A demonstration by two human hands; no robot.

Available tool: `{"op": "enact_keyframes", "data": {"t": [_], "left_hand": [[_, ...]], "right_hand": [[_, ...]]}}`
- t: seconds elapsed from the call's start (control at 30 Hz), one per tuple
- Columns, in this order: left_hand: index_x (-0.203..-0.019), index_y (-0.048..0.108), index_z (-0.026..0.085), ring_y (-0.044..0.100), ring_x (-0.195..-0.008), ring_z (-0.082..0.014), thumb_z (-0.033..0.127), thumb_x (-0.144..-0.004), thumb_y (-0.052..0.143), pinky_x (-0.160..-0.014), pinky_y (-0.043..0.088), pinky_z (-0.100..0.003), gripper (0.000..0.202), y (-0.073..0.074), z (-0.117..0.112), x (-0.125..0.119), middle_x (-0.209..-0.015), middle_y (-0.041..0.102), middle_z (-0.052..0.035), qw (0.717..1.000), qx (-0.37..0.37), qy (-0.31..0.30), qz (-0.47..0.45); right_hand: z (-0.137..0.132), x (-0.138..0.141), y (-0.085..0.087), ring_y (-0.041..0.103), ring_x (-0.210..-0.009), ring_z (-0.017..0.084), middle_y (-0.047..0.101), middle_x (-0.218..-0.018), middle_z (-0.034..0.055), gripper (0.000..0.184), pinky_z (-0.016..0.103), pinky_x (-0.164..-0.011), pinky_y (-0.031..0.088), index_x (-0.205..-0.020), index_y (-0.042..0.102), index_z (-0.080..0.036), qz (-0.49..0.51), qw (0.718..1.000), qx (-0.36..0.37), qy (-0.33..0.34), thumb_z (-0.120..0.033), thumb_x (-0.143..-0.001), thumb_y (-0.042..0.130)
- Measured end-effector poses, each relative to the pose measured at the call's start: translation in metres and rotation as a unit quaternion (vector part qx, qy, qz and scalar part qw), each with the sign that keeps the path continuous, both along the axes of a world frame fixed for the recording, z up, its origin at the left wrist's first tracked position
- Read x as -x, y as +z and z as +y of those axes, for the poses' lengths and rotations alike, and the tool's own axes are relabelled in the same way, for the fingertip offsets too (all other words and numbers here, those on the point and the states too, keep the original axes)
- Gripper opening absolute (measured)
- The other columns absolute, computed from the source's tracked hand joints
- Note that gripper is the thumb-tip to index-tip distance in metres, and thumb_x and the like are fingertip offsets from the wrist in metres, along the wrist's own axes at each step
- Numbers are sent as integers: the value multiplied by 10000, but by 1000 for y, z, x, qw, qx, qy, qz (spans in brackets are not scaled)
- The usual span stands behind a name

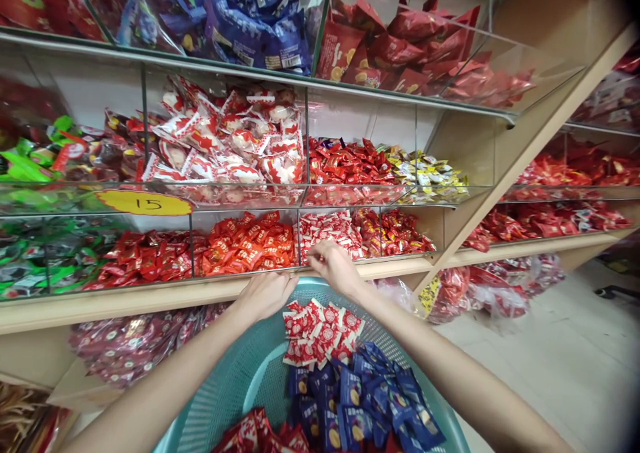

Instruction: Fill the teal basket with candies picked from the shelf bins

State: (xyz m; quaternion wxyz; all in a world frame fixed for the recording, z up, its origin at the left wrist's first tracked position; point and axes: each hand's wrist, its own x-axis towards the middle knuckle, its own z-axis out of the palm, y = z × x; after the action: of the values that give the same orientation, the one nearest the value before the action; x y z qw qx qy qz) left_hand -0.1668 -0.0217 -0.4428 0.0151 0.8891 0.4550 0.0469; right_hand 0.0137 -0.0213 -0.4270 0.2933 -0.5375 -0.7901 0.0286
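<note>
A teal plastic basket (265,366) is below me, its far rim against the shelf's wooden edge. My left hand (267,294) is closed at that rim, its fingers curled and partly hidden. Just right of it, my right hand (336,266) is raised over the rim with bent fingers, in front of a bin of red-and-white wrapped candies (330,230); whatever its fingers hold cannot be made out. Inside the basket lie similar red-and-white packets (323,333), dark blue packets (367,400) and red packets (257,433).
Glass-divided shelves hold orange-red candies (250,243), red-and-white wrapped sweets (235,136), blue bags (255,33) and red bags (400,43). A yellow price tag (145,202) reads 15. Bagged goods (130,346) sit beneath the wooden ledge (150,304). Tiled floor (540,346) shows at right.
</note>
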Motion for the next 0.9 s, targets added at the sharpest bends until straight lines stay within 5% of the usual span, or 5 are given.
{"op": "enact_keyframes", "data": {"t": [0.27, 0.43, 0.9], "left_hand": [[-844, 612, 172, 624, -816, -242, 385, -914, 123, -703, 424, -334, 537, -1, 0, 0, -855, 669, -108, 1000, 5, -3, -3], [-844, 616, 173, 621, -834, -240, 422, -912, 111, -722, 421, -331, 567, -1, 0, 0, -872, 672, -104, 1000, 12, 4, -8], [-859, 622, 172, 611, -863, -241, 459, -903, 111, -745, 412, -334, 587, -1, 0, 0, -883, 668, -110, 1000, 13, 12, -9]], "right_hand": [[-36, 20, -32, 517, -782, 151, 584, -848, 58, 105, 259, -719, 366, -847, 549, -167, -172, 971, 13, 165, -208, -836, 454], [-33, 23, -42, 532, -777, 176, 598, -807, 65, 119, 269, -681, 363, -833, 542, -158, -248, 960, 10, 129, -239, -842, 455], [-45, 10, -42, 559, -757, 167, 612, -786, 77, 143, 250, -657, 352, -821, 528, -155, -221, 973, 64, 15, -218, -860, 405]]}}
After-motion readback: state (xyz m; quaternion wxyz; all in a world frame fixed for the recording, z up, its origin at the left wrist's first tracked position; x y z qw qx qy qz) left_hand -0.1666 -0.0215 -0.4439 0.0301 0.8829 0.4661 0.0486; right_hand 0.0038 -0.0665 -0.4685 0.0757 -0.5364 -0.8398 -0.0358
